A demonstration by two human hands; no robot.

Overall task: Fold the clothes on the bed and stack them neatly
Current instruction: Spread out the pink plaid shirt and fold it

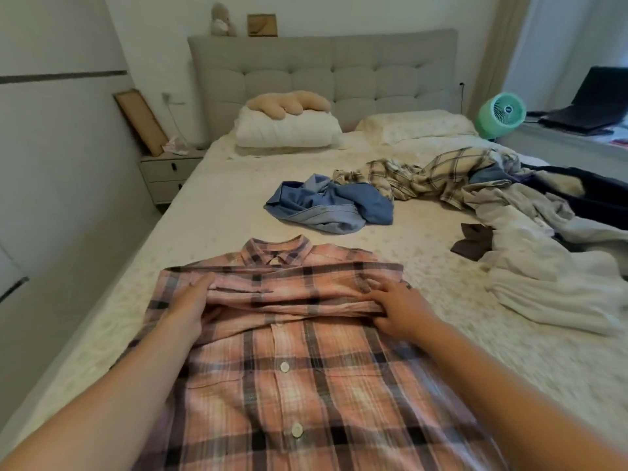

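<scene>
Pink plaid shirt (pixel 299 362) lies front-up on the near part of the bed (pixel 221 212), buttons fastened down the middle, collar pointing toward the far end. Sleeves folded across the chest in a bunched band just below the collar. Left hand (pixel 195 305) at the left end of that band, fingers curled into the cloth, holding a fold of sleeve. Right hand (pixel 396 305) at the right end of the band, thumb tucked under the edge of the fold and fingers over it; it pinches the cloth, grip narrow. Both forearms reach in from the near edge over the shirt's lower half. Beyond the shirt, toward the middle of the bed, a crumpled blue garment (pixel 328 207), apart from the pink one. To its right and farther back, a cream checked garment (pixel 431 175) sprawled unfolded, touching the blue one at its left end. Right side of the bed: a heap of white clothing (pixel 543 277), a dark navy piece (pixel 591 195) behind it, and a small dark brown item (pixel 472 246) just beside the white heap on its left. Far end: two pillows (pixel 289 130) against a grey tufted headboard (pixel 323 73), a beige cushion (pixel 289 103) on the left pillow. Nightstand (pixel 166 171) far left, green fan (pixel 503 113) and a laptop (pixel 591 103) far right
</scene>
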